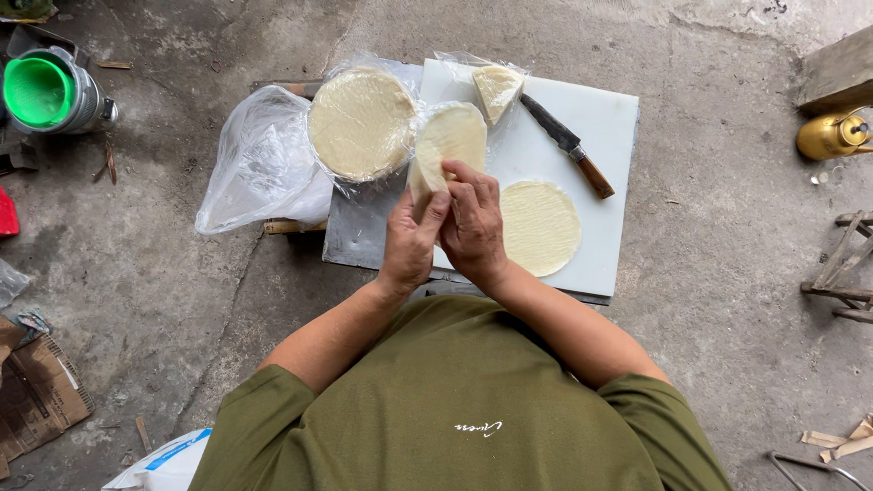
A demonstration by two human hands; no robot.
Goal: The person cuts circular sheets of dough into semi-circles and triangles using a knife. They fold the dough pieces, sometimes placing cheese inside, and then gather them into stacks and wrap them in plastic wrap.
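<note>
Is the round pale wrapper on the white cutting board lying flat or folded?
Flat: the round pale wrapper lies fully spread on the white cutting board, its whole circle showing, beside the right hand.

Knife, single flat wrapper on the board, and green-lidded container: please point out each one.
knife (560,133), head view, on the blade near the handle.
flat wrapper (539,227), head view, on its middle.
green-lidded container (38,91), head view, on the green top.

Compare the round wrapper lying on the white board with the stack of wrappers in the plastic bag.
The single wrapper lies bare and flat on the white cutting board, one thin sheet; the stack is many sheets thick and sits wrapped in clear plastic. The single wrapper lies right of the hands, the stack above and left of them. The stack looks a little wider. Both are round and pale cream.
</note>
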